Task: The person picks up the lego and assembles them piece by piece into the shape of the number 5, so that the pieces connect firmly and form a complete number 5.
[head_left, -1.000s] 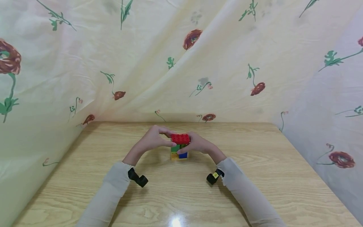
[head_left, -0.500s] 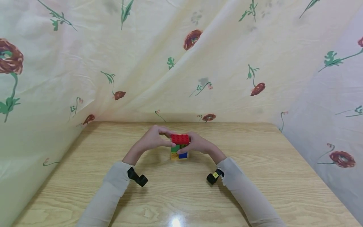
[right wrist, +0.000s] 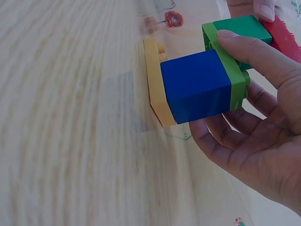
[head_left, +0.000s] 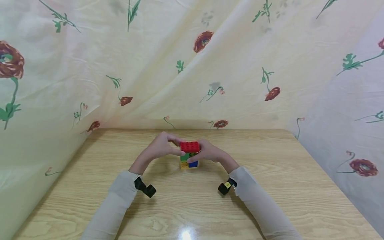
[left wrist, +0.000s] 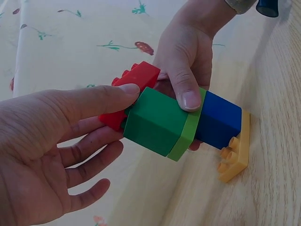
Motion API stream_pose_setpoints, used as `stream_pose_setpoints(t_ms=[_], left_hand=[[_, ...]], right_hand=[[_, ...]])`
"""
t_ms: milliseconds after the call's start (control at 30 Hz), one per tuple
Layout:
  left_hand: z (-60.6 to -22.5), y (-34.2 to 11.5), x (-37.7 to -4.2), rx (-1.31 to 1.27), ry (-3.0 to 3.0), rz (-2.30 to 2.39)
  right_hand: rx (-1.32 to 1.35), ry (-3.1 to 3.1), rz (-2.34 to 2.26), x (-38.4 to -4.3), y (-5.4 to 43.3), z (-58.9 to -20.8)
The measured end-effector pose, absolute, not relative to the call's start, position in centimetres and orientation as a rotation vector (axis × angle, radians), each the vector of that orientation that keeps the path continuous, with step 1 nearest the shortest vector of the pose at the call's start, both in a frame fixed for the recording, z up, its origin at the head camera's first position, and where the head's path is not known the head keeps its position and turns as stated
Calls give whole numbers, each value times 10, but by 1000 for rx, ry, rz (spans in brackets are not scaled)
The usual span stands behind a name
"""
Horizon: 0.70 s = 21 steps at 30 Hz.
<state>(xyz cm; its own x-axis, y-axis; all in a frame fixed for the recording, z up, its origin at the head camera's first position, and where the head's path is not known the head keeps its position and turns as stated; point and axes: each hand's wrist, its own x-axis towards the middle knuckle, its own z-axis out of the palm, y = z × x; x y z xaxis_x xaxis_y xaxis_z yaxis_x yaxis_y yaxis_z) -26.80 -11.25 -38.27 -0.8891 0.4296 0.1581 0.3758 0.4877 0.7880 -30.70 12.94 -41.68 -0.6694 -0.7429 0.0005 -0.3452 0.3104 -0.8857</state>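
Note:
A stack of toy building bricks stands on the wooden table. From the bottom up come a yellow-orange plate [right wrist: 156, 87], a blue brick [right wrist: 196, 84], a light green plate [left wrist: 184, 142], a dark green brick [left wrist: 155, 121] and a red brick [head_left: 189, 146] on top. The left hand [head_left: 159, 146] pinches the red brick at its left end, thumb in front and index finger behind; its other fingers are spread. The right hand [head_left: 212, 152] grips the stack around the light green plate, thumb on the near side. Its fingers are partly hidden behind the bricks.
The wooden table [head_left: 186, 200] spreads around the stack on all sides. A flower-patterned cloth [head_left: 150, 66] hangs behind it and along both sides. Each wrist bears a black camera mount [head_left: 145, 187] beside a light sleeve.

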Motion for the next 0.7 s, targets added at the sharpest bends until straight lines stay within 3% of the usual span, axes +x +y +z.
stream_pose_setpoints(t_ms=[700], left_hand=[[-384, -116, -270, 720, 2619, 1414]], right_hand=[[-996, 2171, -1301, -307, 130, -416]])
